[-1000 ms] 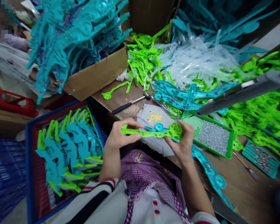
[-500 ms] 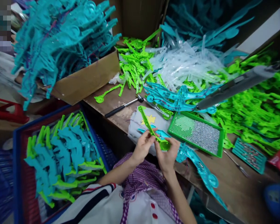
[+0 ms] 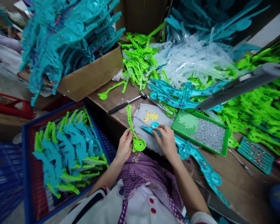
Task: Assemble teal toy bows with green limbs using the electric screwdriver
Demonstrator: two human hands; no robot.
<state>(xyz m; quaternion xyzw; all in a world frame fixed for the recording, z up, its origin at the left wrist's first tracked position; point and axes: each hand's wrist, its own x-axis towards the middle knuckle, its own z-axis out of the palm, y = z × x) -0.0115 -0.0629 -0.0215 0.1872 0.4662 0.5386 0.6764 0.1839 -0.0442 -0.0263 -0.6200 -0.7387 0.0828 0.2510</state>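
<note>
My left hand (image 3: 125, 145) is closed on a bright green plastic arm (image 3: 139, 144) with a round cup at its lower end, held upright in front of the apron. My right hand (image 3: 166, 139) reaches over the table edge, its fingertips pinched at the near arm of a long turquoise plastic part (image 3: 202, 163). That part lies slantwise along the table edge; my fingers cover some of it. Under its left end is a grey cloth (image 3: 140, 116) with a yellow cartoon figure (image 3: 151, 116).
A hammer (image 3: 124, 105) lies left of the cloth. To the right are a green tray (image 3: 226, 141) of small metal pieces, a screwdriver (image 3: 244, 165) and a teal tray (image 3: 269, 168). A grey tool (image 3: 242, 84) slants in from the right. A blue crate (image 3: 26, 174) stands lower left.
My hands have come apart. The left has moved left with the green plastic arm, now more upright; the right has let go of it and moved to the turquoise part. The view has shifted slightly.
</note>
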